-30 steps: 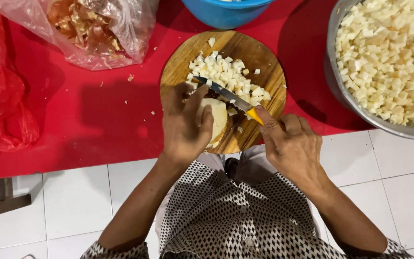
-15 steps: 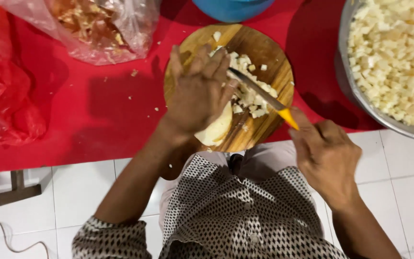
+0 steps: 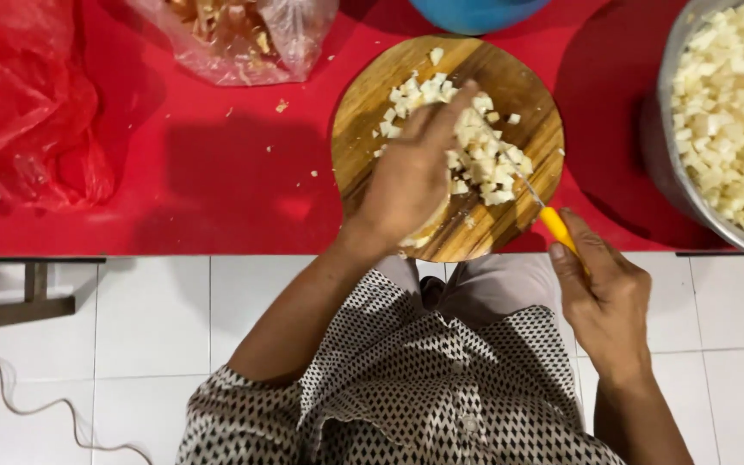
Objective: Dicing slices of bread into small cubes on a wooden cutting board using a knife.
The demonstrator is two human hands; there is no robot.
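The chief risk, as I judge it, is a cut: the left hand (image 3: 413, 176) lies flat-fingered over the cubes (image 3: 475, 155) with its fingertips close to the knife (image 3: 534, 200), whose thin blade runs up into the same heap. A quick stroke with the fingers that near could catch them. Next, cubes could spill: the heap reaches toward the right rim of the round board (image 3: 363, 112), and a few bits already lie loose on the red table (image 3: 217, 172). The board itself sits at the table's near edge, partly over it, so a hard push could tip it toward the person's lap.

The big metal bowl (image 3: 673, 172) at the right edge holds a large load of the same pale cubes. Upper left lie a red bag (image 3: 27, 103) and a clear bag (image 3: 243, 39) of brownish scraps; a blue tub (image 3: 475, 13) shows at the top.

The cubes on the board are small, off-white and uneven. The left hand is spread, pressing down on them and on a larger pale piece (image 3: 419, 234) under the palm. The right hand (image 3: 604, 301) is clenched round the knife's yellow handle.
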